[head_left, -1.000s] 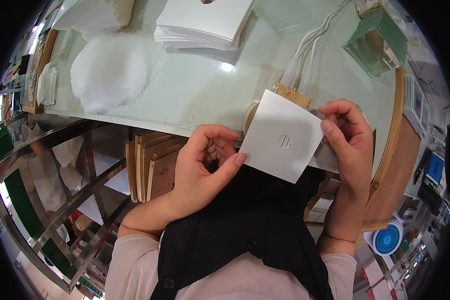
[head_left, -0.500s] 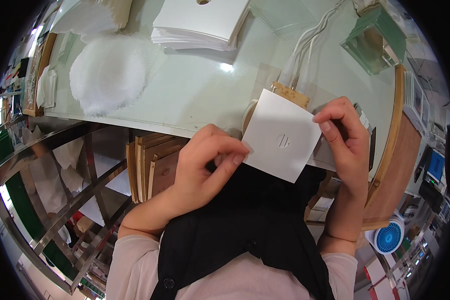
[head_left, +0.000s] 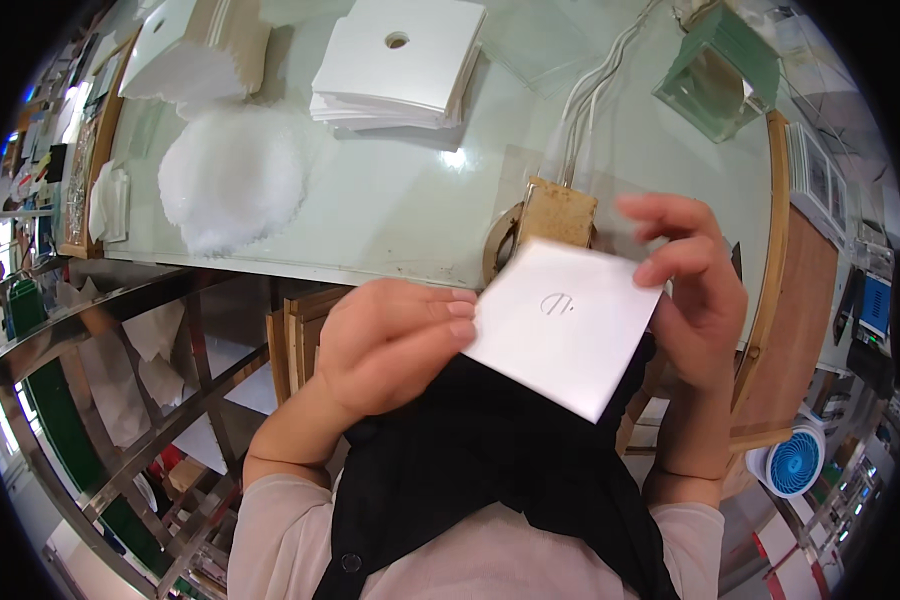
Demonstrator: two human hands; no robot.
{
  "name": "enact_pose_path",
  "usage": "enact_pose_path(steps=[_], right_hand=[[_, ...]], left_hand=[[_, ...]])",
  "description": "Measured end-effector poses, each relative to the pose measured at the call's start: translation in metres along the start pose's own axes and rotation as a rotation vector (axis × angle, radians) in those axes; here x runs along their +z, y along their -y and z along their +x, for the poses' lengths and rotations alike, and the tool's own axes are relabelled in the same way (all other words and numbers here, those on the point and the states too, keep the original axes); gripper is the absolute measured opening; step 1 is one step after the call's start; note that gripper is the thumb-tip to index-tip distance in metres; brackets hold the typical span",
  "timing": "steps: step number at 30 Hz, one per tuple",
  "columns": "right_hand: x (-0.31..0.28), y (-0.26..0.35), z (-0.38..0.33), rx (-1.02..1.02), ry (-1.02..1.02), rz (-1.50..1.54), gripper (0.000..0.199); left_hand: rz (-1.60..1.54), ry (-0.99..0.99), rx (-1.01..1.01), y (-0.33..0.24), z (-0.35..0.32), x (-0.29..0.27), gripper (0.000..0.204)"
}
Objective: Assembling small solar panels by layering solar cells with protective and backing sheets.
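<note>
A square white card (head_left: 562, 345) with a small round cut and slits in its middle is held tilted over my apron. My left hand (head_left: 390, 340) pinches its left corner between thumb and fingers. At the right corner, my right hand (head_left: 695, 285) grips the edge with a bent finger on top and the thumb partly hidden. Its index finger is raised and smeared by motion. Just beyond the card stands a stained tan block (head_left: 560, 212) with white cables (head_left: 582, 110) running back from it. A brown ring-shaped thing (head_left: 498, 245) shows beside the block.
A stack of white cards with a round hole (head_left: 400, 65) lies at the back. Left of it are a taller white stack (head_left: 195, 50) and a rounded white pile (head_left: 232, 180). Greenish glass panes (head_left: 720, 75) stand back right. Wooden boards (head_left: 305, 335) lean below the table edge.
The card has come nearer to my body and tilted, uncovering more of the tan block. My right index finger has lifted off the card's corner. The view has shifted slightly.
</note>
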State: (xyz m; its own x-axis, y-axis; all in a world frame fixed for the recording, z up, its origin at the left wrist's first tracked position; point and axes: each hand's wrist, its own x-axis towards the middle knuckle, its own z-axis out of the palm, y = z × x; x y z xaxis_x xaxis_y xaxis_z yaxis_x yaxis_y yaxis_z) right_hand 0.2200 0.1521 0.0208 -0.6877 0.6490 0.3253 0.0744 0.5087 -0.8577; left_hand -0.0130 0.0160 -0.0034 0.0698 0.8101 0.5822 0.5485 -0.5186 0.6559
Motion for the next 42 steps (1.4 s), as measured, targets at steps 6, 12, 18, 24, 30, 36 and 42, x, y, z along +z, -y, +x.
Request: enact_pose_path(steps=[6,12,18,24,30,36,42], right_hand=[[0.01,0.016,0.004,0.635,-0.136,0.706,0.025],[0.013,0.019,-0.001,0.697,-0.192,0.731,0.026],[0.016,0.018,-0.002,0.711,-0.206,0.733,0.028],[0.017,0.017,-0.004,0.722,-0.203,0.713,0.029],[0.017,0.014,-0.003,0.723,-0.197,0.725,0.029],[0.016,0.012,-0.001,0.715,-0.161,0.776,0.028],[0.019,0.009,-0.002,0.727,-0.208,0.742,0.029]], left_hand=[[-0.839,-0.135,-0.716,-0.021,-0.007,0.006,0.038],[-1.004,-0.107,-0.792,-0.019,-0.012,0.006,0.038],[-0.918,-0.135,-0.786,-0.021,-0.014,0.01,0.035],[-0.843,-0.163,-0.764,-0.022,-0.017,0.013,0.032],[-0.911,-0.183,-0.8,-0.022,-0.015,0.015,0.033],[-0.921,-0.191,-0.844,-0.021,-0.016,0.013,0.036],[-0.952,-0.148,-0.824,-0.017,-0.018,0.012,0.035]])
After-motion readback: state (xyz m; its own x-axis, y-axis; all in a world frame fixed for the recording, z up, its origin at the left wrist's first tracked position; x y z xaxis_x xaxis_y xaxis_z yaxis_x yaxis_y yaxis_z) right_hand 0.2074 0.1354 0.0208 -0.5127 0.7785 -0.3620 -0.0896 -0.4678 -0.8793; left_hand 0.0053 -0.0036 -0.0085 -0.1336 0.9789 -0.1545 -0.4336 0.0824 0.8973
